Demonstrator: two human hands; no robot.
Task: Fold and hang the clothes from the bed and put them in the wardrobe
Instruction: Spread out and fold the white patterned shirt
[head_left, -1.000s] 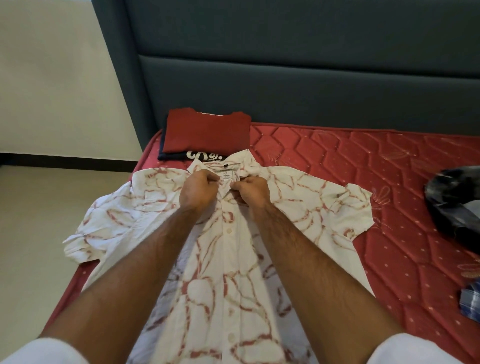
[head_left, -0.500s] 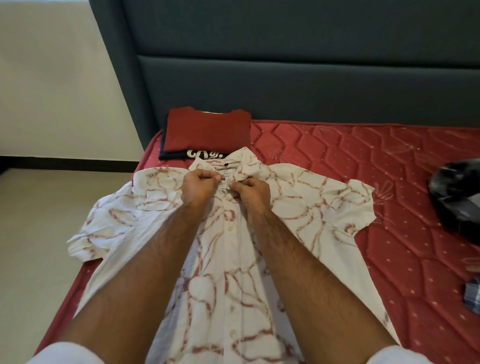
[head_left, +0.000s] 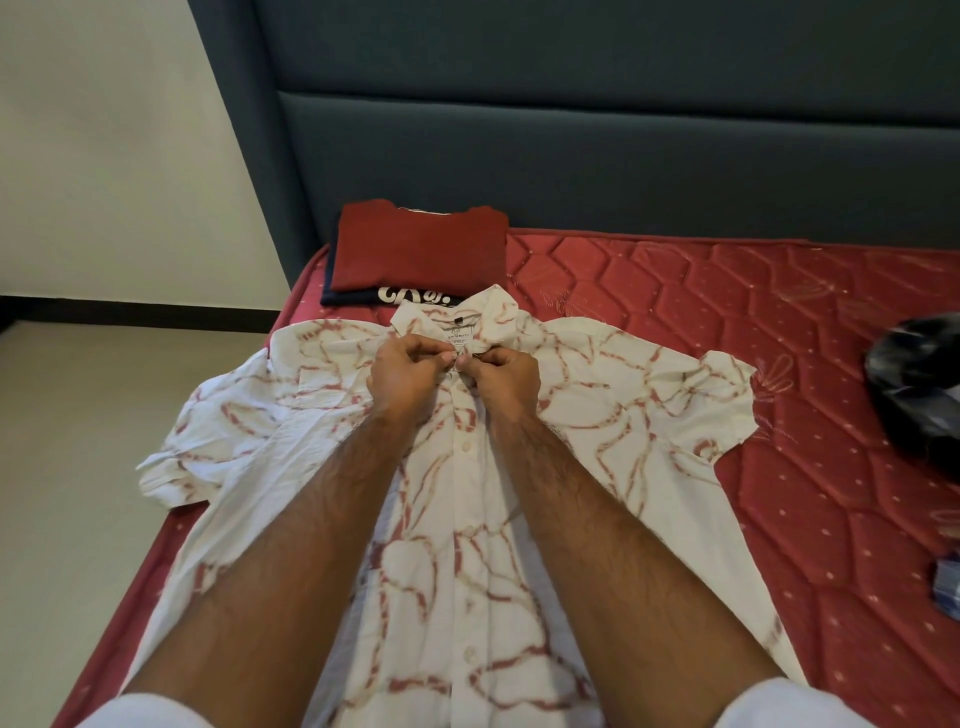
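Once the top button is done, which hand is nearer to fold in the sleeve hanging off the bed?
The left hand: that sleeve lies on its side of the shirt.

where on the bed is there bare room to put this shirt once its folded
The widest bare mattress lies right of the white shirt, between the headboard and the dark clothes at the right edge. The head-left corner holds the folded stack; the shirt covers the near left.

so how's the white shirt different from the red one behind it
The white shirt lies spread flat with sleeves out; the red shirt is folded into a neat rectangle. The white shirt is patterned and held at the collar by both hands; the red shirt is plain and untouched, atop a dark garment. Both sit on the mattress.
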